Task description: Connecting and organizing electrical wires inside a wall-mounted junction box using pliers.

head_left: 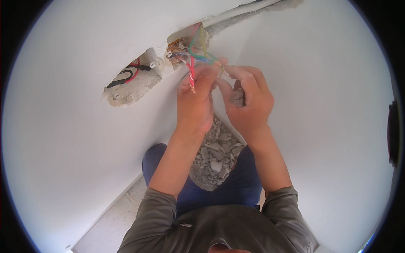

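My left hand (196,92) is closed in a pinch around a bundle of thin electrical wires in front of a wall box. The blue wire (201,59) and the green wires (193,49) run from the box to its fingertips. Red wires (192,74) hang down over the back of this hand, their copper ends bare and twisted. My right hand (251,99) pinches at the bared wire ends (218,64) beside the left fingertips; the fingertips are slightly blurred. A small grey lump (238,97) is tucked in the right palm.
The wires come out of a broken-edged wall box (175,38). Left of it, a second recess (135,82) holds red and black wires. A pale conduit (240,12) runs up to the right. Below my hands lies a heap of grey rubble (215,156), between my knees.
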The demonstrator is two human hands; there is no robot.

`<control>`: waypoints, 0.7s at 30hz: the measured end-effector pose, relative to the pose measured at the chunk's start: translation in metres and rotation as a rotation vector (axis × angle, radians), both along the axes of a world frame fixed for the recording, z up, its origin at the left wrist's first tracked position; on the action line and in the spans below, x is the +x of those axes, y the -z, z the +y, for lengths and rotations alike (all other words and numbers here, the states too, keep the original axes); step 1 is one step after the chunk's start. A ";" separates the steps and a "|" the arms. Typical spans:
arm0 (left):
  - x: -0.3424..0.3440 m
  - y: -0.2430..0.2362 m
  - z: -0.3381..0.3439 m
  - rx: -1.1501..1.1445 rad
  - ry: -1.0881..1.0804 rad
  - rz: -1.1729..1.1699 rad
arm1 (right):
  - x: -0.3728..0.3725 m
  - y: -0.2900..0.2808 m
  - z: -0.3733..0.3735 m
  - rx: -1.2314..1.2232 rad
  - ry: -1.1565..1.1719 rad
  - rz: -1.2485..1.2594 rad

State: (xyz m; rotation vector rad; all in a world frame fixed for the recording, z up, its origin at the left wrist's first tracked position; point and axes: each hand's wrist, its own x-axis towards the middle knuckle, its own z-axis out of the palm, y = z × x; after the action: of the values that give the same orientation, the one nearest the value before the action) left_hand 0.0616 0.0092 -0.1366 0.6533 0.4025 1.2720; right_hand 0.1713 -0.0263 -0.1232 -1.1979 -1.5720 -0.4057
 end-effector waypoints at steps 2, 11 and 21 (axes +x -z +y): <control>0.000 -0.001 -0.001 -0.027 0.028 -0.026 | 0.002 0.002 0.004 0.063 0.036 -0.074; 0.002 -0.007 -0.002 -0.058 0.011 -0.077 | -0.004 0.004 0.006 0.068 0.019 0.019; 0.004 -0.014 -0.008 -0.186 0.031 -0.088 | 0.005 -0.018 0.006 -0.763 -0.732 1.593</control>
State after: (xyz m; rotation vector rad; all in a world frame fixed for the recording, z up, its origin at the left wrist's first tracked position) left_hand 0.0654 0.0012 -0.1224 0.4436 0.4309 1.2128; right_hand 0.1767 -0.0201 -0.1048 -0.8486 -0.5236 1.4234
